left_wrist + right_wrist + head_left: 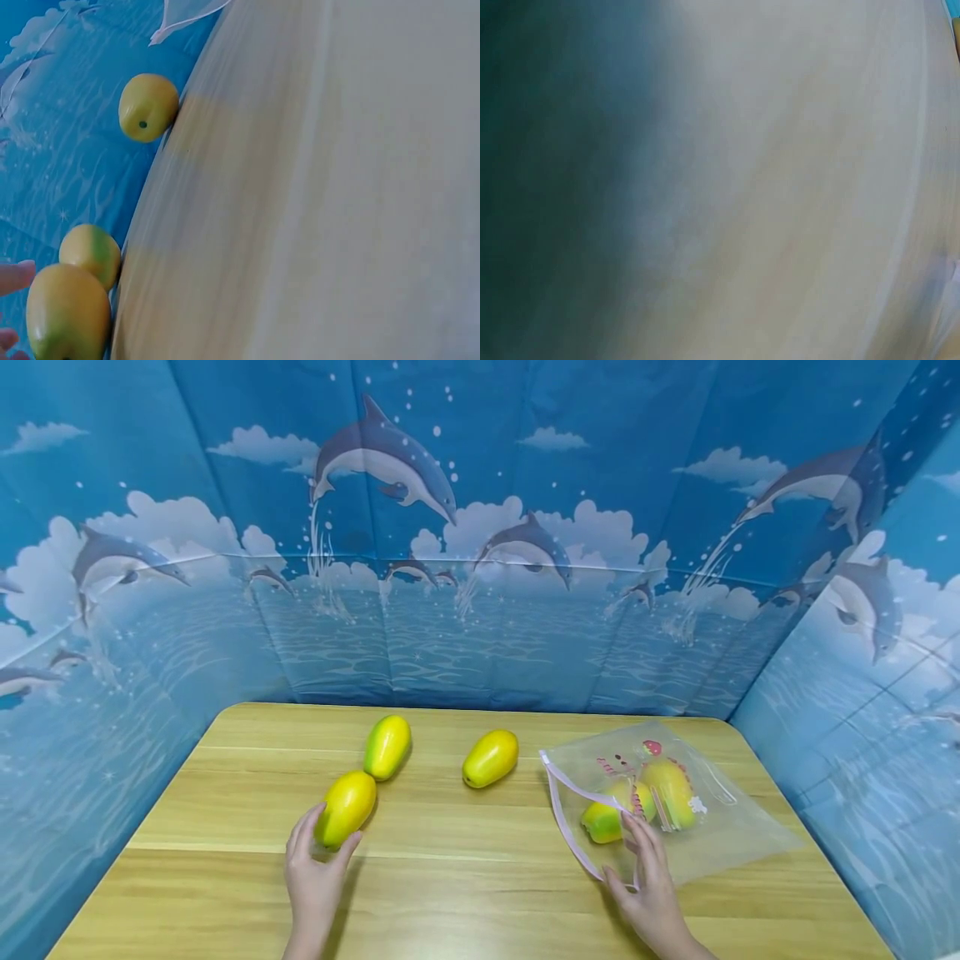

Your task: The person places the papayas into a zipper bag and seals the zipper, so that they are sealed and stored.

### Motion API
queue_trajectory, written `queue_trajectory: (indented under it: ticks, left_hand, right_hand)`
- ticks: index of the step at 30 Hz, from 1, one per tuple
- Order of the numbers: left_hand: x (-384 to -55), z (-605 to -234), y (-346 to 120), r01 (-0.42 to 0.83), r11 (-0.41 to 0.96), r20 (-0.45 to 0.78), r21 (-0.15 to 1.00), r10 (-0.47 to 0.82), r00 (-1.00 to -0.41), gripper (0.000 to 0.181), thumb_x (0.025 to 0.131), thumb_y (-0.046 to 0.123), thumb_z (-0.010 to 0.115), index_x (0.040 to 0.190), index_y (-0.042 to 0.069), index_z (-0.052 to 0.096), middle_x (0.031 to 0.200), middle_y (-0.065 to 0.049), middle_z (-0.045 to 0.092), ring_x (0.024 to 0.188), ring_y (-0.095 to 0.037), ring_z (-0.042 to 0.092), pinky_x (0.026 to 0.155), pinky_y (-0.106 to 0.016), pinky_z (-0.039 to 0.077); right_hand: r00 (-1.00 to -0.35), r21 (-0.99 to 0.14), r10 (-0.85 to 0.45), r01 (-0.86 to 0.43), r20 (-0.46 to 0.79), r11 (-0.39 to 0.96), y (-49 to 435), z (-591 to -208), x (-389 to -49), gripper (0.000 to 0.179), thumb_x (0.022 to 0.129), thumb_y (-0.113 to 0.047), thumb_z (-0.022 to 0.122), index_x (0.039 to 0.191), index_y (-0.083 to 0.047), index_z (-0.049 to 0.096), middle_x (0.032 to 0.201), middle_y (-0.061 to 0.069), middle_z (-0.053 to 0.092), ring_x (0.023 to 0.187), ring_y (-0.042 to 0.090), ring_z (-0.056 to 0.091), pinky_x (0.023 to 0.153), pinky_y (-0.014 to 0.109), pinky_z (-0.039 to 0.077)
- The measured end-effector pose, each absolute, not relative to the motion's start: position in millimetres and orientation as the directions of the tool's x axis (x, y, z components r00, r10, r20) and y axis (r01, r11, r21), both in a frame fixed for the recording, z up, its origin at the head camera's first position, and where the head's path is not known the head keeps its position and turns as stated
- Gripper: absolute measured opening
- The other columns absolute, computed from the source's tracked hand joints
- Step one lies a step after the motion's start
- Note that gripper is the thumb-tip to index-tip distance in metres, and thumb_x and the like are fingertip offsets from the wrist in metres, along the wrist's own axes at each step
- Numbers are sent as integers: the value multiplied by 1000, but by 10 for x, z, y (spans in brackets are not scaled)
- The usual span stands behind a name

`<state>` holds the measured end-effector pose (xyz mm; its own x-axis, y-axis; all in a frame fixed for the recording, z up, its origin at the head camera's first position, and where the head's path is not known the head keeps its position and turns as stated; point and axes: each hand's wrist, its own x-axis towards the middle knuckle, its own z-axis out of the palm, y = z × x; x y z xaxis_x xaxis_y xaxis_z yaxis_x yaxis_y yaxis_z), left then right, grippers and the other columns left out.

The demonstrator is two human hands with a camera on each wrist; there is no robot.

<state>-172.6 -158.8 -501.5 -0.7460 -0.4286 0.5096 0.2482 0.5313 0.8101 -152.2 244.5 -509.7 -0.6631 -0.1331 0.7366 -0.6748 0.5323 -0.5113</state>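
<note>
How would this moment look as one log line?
left fingers: around one fruit, contact unclear; right fingers: at open bag; inside bag: two fruits; on table: three fruits outside bag

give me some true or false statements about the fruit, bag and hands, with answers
1. Two fruits lie inside the clear bag. True.
2. The bag stands upright. False: it lies on the table.
3. Three loose fruits are outside the bag. True.
4. The right hand is at a loose fruit. False: the left hand is; the right hand is at the bag's mouth.
5. All three loose fruits touch one another. False: the one nearest the bag lies apart.
6. The backdrop shows dolphins. True.
</note>
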Motion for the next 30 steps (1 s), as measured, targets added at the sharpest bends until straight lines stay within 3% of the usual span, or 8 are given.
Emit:
queue_trajectory:
  ticks: [3,5,13,19,22,26,28,30]
  left_hand:
    - [-1743,-5046,-1649,195,487,436,852,-452,-778,64,61,0,81,118,-6,52,122,-24,50,115,-41,43,100,-57,31]
    - [-1747,-5064,-1674,153,460,383,875,-462,-800,65,63,2,80,120,-6,51,123,-25,48,114,-43,42,97,-61,32]
    - [-1755,-5142,-1701,28,422,256,906,-494,-831,64,67,5,78,124,-4,49,121,-23,50,106,-34,48,88,-37,41]
    - [-1766,-5158,-1713,-5,387,199,922,-485,-851,65,71,8,77,126,-5,46,126,-26,47,110,-37,48,92,-46,42]
    - [-1770,-5158,-1713,-15,368,180,930,-490,-853,65,71,9,77,127,-4,46,127,-25,46,112,-37,48,93,-24,44]
    - [-1779,-5162,-1707,16,311,177,950,-498,-849,65,72,5,76,127,-5,45,126,-26,46,110,-37,49,80,2,35]
    - [-1780,-5162,-1699,21,275,164,961,-509,-845,64,72,4,75,128,-4,45,125,-25,45,109,-36,50,79,3,35]
    - [-1782,-5164,-1694,14,256,152,967,-528,-836,64,72,5,76,128,-3,46,124,-22,47,104,-24,52,79,2,37]
  right_hand:
    - [-683,-531,-124,-657,720,535,2439,-5089,-1508,85,54,16,66,131,16,31,130,33,33,130,11,28,101,12,31]
    - [-682,-533,-123,-659,721,530,2434,-5085,-1504,85,54,17,66,131,17,31,129,33,33,129,11,28,101,12,31]
    - [-642,-495,-134,-692,755,525,2440,-5085,-1526,78,58,4,62,129,17,33,129,32,34,130,15,28,101,13,32]
    - [-640,-494,-132,-693,757,525,2438,-5090,-1534,76,60,2,60,129,18,33,129,33,34,130,15,28,100,13,33]
    - [-638,-493,-131,-694,759,524,2432,-5082,-1535,75,61,1,60,129,18,33,129,33,34,130,15,28,100,13,33]
    - [-642,-500,-128,-692,756,521,2425,-5072,-1527,75,60,4,60,129,18,33,128,33,34,130,15,28,100,13,33]
    - [-644,-501,-126,-690,754,523,2422,-5068,-1523,76,59,5,61,129,18,33,128,33,34,130,15,28,100,13,33]
    - [-645,-501,-125,-687,754,526,2422,-5068,-1521,76,59,5,61,129,18,33,128,33,34,129,15,28,100,13,33]
